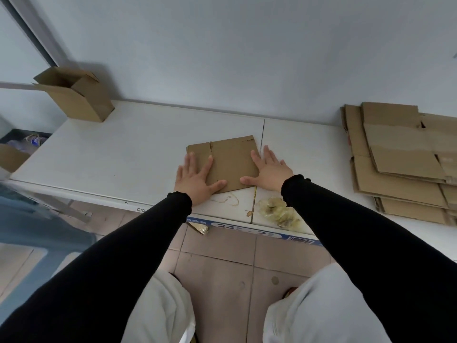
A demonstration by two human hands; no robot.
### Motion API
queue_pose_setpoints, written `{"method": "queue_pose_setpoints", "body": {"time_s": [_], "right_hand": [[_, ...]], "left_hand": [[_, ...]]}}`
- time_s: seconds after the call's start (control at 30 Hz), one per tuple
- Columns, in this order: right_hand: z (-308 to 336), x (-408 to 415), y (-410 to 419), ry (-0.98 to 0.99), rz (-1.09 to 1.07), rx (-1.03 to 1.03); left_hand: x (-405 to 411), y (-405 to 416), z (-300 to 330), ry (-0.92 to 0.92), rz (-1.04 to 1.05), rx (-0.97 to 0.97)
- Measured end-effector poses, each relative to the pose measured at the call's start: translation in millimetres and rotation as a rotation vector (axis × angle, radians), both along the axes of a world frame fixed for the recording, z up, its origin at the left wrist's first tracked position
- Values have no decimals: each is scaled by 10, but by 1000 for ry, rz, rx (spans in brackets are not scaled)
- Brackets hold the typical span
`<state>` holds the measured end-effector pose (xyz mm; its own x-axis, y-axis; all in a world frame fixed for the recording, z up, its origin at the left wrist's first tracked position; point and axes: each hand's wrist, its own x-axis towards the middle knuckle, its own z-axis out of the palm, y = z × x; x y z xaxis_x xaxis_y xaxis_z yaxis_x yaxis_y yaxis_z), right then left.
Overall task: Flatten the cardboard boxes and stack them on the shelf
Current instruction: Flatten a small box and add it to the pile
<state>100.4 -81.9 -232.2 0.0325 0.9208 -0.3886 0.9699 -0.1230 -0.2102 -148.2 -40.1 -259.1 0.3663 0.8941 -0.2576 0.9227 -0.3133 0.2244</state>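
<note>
A small flattened cardboard box (230,162) lies on the white shelf (123,154), near its front edge. My left hand (195,177) rests flat on the box's left side, fingers spread. My right hand (267,169) lies flat across its right edge, partly on the shelf. Neither hand grips anything. At the shelf's far left corner stands an upright cardboard box (76,95) with its top flaps open. On the right end of the shelf sits a stack of flattened boxes (400,159), several sheets high.
Crumpled clear tape or plastic (279,211) lies on the shelf's front edge below my right wrist. A bin with plastic items (27,142) sits left of the shelf. The wall runs right behind the shelf. Tiled floor and my legs are below.
</note>
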Motion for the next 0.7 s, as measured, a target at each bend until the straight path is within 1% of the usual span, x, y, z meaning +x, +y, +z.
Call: {"method": "queue_pose_setpoints", "body": {"time_s": [0.03, 0.1, 0.17, 0.2, 0.27, 0.33, 0.37, 0.47, 0.6, 0.7], "right_hand": [[1, -22, -24, 17, -50, 22], [7, -80, -64, 60, -77, 63], [39, -120, -89, 167, -118, 74], [63, -124, -110, 247, -160, 83], [116, -92, -166, 434, -262, 145], [191, -4, -254, 549, -333, 247], [233, 66, -301, 549, -351, 301], [440, 422, -498, 481, -381, 426], [754, 1243, -898, 545, -517, 561], [927, 1896, -1252, 473, -622, 636]], "left_hand": [[-4, -20, 28, -6, 88, -38], [35, -53, 99, -46, 172, -86], [91, -63, 167, -175, 220, -112], [111, -63, 190, -260, 253, -121], [150, -68, 254, -505, 336, -163], [241, -97, 348, -748, 382, -201], [324, -116, 418, -807, 377, -186], [736, -157, 657, -858, 303, -124], [1586, -230, 995, -909, 169, -179], [2323, -347, 1161, -947, 51, -187]]}}
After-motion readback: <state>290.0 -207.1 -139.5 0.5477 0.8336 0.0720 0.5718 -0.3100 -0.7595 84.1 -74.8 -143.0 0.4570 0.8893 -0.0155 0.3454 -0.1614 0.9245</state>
